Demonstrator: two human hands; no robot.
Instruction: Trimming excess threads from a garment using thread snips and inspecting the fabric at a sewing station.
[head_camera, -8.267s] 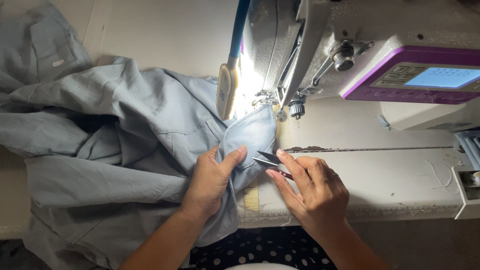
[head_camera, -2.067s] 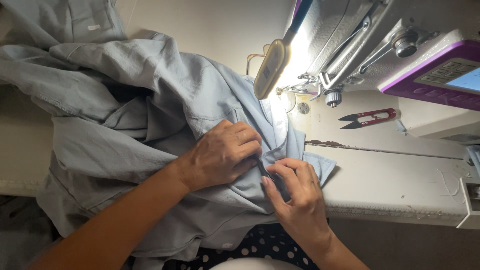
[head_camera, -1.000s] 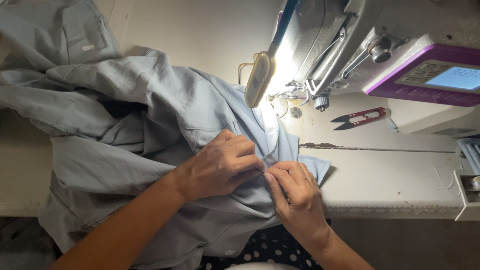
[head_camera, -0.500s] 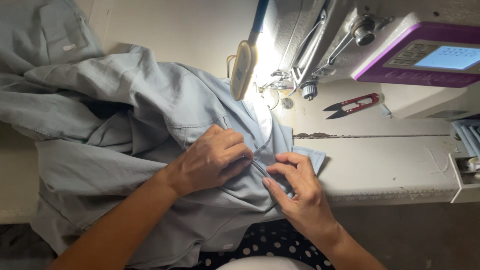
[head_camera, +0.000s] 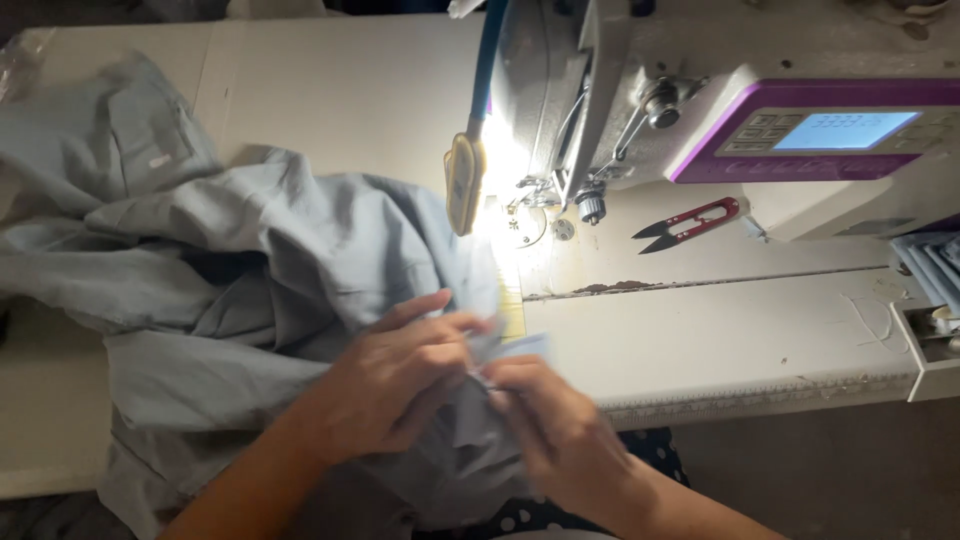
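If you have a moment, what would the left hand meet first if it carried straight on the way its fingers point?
Probably the yellow tape beside the grey fabric, then the sewing machine; depth is unclear.

Bare table (head_camera: 720, 330) right of hands, thread snips (head_camera: 690, 223) and sewing machine (head_camera: 700, 110) beyond

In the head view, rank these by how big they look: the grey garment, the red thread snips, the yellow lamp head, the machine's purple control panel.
1. grey garment
2. purple control panel
3 and 4. red thread snips and yellow lamp head: similar extent, not ranked.
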